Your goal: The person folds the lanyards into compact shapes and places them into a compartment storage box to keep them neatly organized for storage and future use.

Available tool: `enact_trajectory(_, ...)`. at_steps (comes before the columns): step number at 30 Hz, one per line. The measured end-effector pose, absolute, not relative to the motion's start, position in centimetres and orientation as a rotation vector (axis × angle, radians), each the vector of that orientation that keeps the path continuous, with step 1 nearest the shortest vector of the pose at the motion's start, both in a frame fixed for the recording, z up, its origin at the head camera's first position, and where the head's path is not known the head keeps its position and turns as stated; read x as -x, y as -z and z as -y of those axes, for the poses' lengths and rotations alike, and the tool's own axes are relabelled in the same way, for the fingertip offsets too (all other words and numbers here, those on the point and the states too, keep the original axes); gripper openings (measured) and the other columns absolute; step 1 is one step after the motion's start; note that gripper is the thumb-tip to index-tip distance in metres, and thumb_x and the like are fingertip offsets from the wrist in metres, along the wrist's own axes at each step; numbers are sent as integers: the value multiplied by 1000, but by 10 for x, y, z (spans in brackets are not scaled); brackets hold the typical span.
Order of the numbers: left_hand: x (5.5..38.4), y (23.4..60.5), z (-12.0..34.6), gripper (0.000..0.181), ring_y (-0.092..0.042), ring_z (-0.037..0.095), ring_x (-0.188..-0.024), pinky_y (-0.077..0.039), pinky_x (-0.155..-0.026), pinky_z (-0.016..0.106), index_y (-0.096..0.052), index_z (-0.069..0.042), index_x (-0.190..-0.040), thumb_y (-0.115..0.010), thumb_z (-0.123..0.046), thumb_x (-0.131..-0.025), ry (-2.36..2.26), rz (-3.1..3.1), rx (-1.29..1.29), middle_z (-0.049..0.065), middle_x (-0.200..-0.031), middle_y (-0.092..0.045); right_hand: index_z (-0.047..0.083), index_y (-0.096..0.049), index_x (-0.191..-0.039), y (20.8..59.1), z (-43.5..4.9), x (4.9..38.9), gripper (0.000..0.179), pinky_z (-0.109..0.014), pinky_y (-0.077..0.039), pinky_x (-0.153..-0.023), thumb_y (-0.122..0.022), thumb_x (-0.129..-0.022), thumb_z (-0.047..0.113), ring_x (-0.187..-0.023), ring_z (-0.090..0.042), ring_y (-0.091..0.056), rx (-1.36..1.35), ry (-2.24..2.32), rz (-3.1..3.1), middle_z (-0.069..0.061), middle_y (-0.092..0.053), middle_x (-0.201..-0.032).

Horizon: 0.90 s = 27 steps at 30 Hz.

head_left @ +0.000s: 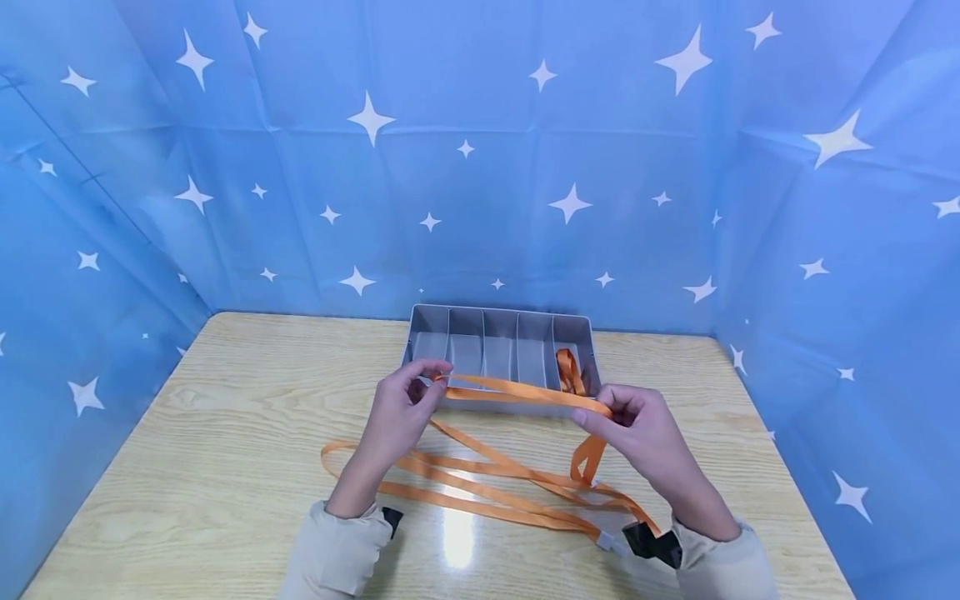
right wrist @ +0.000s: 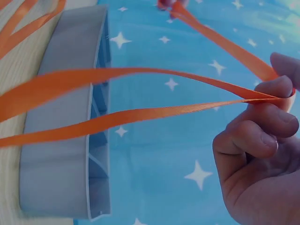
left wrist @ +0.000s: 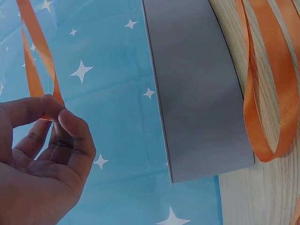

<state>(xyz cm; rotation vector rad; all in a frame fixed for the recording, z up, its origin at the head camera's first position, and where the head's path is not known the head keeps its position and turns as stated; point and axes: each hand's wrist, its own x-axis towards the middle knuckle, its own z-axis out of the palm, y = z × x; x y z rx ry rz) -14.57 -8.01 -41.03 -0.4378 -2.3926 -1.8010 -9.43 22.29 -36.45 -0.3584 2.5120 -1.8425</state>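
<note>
An orange lanyard (head_left: 517, 389) stretches between both hands, just above the front of a grey divided box (head_left: 501, 337). My left hand (head_left: 397, 412) pinches its looped end between thumb and fingertips, as the left wrist view shows. The right hand (head_left: 641, 425) pinches the doubled strap, and a short tail (head_left: 588, 458) dangles below it. More orange lanyards (head_left: 480, 492) lie loosely crossed on the table beneath the hands. One of them ends in a pale clip (head_left: 604, 541). A folded orange lanyard (head_left: 568, 371) sits in the box's rightmost compartment.
The wooden table (head_left: 225, 433) reaches back to a blue curtain (head_left: 465, 167) with white stars, which also hangs along both sides. The box stands near the table's back edge. Black straps (head_left: 652, 543) show at the wrists.
</note>
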Motion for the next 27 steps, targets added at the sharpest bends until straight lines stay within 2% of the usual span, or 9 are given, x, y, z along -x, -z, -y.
enact_trajectory(5,146,411,79,19,-51,16,-61,-41,-51,23,-71,-11,-110,-62,-1,-96,1798,2391,441,4,-82,-65,3,-55,-76,356,-223,88,22,-35,-34,-48,-65,-95,5,-50,-24,-33,414,1895,-2426,-2,-42,-62)
enact_trajectory(8,147,413,78,20,-51,16,-62,-41,-52,22,-71,-9,-110,-62,1,-95,1795,2391,445,4,-84,-66,3,-55,-80,352,-223,86,20,-36,-34,-50,-56,-99,0,-53,-26,-34,530,1993,-2278,-5,-39,-64)
enact_trajectory(12,148,417,76,21,-52,15,-61,-42,-52,22,-71,-8,-110,-62,2,-95,1797,2388,464,7,-85,-66,3,-54,-83,348,-225,86,25,-38,-34,-57,-41,-103,-4,-57,-27,-35,707,2090,-2031,-9,-39,-67)
enact_trajectory(18,149,425,71,17,-57,18,-61,-46,-51,22,-72,-6,-107,-64,2,-94,1790,2376,495,5,-86,-68,1,-60,-90,341,-225,82,28,-35,-44,-66,-36,-100,-8,-63,-25,-44,856,2095,-1877,-12,-47,-71)
enact_trajectory(21,149,426,68,15,-59,23,-61,-45,-51,22,-72,-6,-105,-64,1,-94,1775,2388,495,3,-82,-67,1,-63,-96,340,-224,80,32,-35,-48,-69,-33,-98,-11,-66,-24,-46,936,2120,-1820,-12,-52,-76)
enact_trajectory(24,148,427,65,16,-59,30,-61,-44,-49,23,-73,-6,-105,-63,2,-95,1768,2394,485,1,-77,-66,0,-64,-99,341,-222,79,36,-36,-46,-64,-32,-96,-16,-65,-24,-45,1027,2150,-1756,-12,-55,-80)
enact_trajectory(27,147,428,64,18,-59,29,-60,-45,-49,23,-73,-5,-104,-61,4,-95,1758,2396,485,0,-76,-66,0,-65,-101,342,-220,78,39,-38,-41,-56,-33,-93,-20,-64,-24,-44,1091,2164,-1716,-10,-58,-81)
